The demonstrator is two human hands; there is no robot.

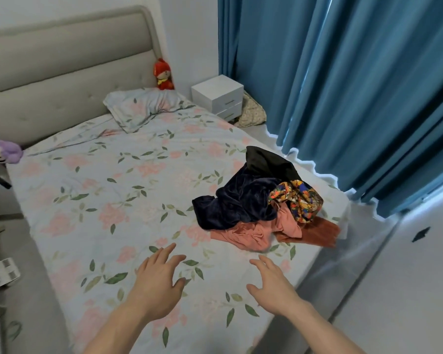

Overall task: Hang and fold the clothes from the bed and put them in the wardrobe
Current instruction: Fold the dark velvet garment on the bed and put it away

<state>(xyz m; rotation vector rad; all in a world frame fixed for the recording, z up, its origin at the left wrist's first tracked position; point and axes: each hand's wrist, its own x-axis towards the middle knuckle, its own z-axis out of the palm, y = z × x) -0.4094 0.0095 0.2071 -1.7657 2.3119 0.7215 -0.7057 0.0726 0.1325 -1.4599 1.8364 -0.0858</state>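
Both hands, left (157,282) and right (274,287), were held over the bed (108,200), fingers spread, nothing gripped, near the clothes (261,200).

Clothes pile (264,198) lies on bed (100,200), nightstand (218,97) behind it.

Both bare forearms enter from 6 o'clock edge, reaching forward, palms down. Left hand (157,282): forearm angled toward 1 o'clock, fingers straight and slightly spread, tips pointing 1 o'clock, thumb splayed toward 3 o'clock; grip holds nothing. Right hand (274,286): forearm angled toward 11 o'clock, fingers extended, loosely bent, tips pointing 11 o'clock, thumb out toward 9 o'clock; grip holds nothing. Hands side by side, apart, thumbs facing each other across gap. No sleeves visible on either arm.
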